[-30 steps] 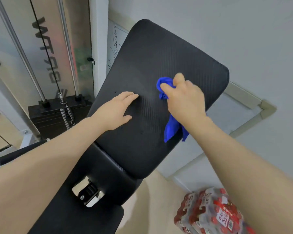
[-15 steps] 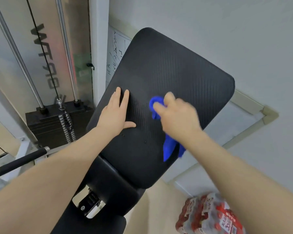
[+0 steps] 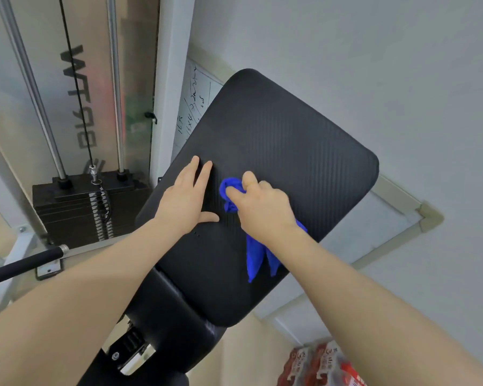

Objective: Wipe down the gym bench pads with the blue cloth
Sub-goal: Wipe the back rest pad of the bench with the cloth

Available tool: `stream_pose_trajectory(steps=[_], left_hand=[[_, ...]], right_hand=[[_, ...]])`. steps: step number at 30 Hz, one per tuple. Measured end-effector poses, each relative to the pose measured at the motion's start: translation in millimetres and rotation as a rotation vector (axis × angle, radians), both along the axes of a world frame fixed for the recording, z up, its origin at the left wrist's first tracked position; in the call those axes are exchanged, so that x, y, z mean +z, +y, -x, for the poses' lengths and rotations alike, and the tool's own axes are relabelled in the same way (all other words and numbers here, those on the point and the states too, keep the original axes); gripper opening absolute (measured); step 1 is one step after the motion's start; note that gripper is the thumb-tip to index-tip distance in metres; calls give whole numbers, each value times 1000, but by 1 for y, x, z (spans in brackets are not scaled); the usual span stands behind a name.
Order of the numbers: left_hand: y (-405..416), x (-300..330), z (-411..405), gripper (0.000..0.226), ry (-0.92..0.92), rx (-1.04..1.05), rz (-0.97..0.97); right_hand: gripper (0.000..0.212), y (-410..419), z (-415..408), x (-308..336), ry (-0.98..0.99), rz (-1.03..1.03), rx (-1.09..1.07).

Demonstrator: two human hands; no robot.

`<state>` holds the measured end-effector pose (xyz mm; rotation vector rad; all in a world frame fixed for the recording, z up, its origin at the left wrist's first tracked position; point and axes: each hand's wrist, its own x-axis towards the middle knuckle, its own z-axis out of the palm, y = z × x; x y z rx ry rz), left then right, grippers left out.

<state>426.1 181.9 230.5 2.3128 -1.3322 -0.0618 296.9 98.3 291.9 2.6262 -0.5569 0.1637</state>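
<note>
The black textured back pad (image 3: 290, 146) of the gym bench tilts up in the middle of the view. My right hand (image 3: 262, 207) presses a bunched blue cloth (image 3: 255, 254) against the pad's middle; the cloth's loose ends hang below my wrist. Flat on the pad just left of the cloth lies my left hand (image 3: 187, 199), fingers straight and together, holding nothing. The lower seat pad (image 3: 168, 316) is partly hidden under my left forearm.
A weight stack (image 3: 76, 207) with guide rods and a cable stands at left, a black padded bar (image 3: 20, 266) in front of it. A whiteboard (image 3: 191, 107) leans behind the pad. A pack of red-labelled bottles (image 3: 318, 366) sits on the floor at bottom right.
My right hand has dragged the blue cloth down and left across the pad, ending close to my left hand. My left hand turned its fingers upward and stayed flat on the pad.
</note>
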Motion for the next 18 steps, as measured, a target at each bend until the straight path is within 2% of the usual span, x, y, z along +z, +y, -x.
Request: stream_pose_trajectory(steps=[3,7,9,12,14,16,18], left_hand=[[1,2,1,112,31,9,-16],[-2,7,1,113,13,28,-54],[-4,7,1,113,-7,41,-73],[-4,5,1,112,-36,49,-82],[-4,1,1,112,-53,60,-78],[-3,-1,2,114,-96,75,-96],[-3,-2,5,113,-108,106,-113]], right_hand=[[31,-28,-5,53,-205,-2,-129],[31,-22,-9,30,-319,-21,-110],[34,-1,-7,7,-239,-32,-20],[29,6,-10,-8,85,-108,37],[25,-5,-17,6,36,-77,109],[25,-19,-27,37,-116,-12,84],[23,-37,-38,57,-131,-27,14]])
